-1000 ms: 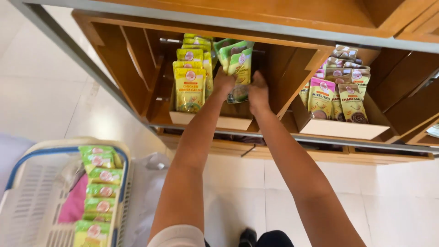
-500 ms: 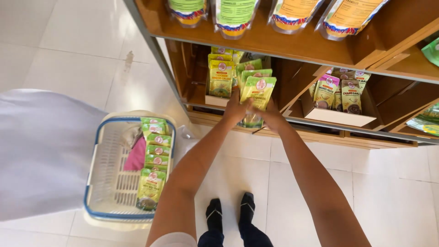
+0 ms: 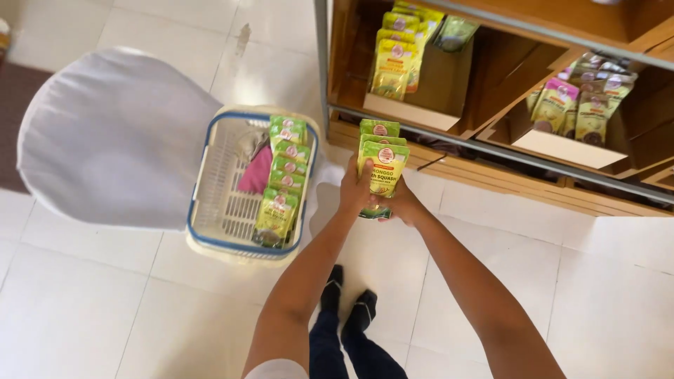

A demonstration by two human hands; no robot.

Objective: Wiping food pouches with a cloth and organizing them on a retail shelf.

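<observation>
Pulled off shelf, three green pouches [image 3: 381, 165] in both hands [image 3: 379, 196], five in basket [image 3: 210, 210]

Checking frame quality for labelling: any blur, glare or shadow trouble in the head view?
Head view: sharp on the green pouches held in the left hand and right hand; daylight even, soft sheen on the tiled floor; shelf recesses shadowed; wide-angle bend at edges.
</observation>
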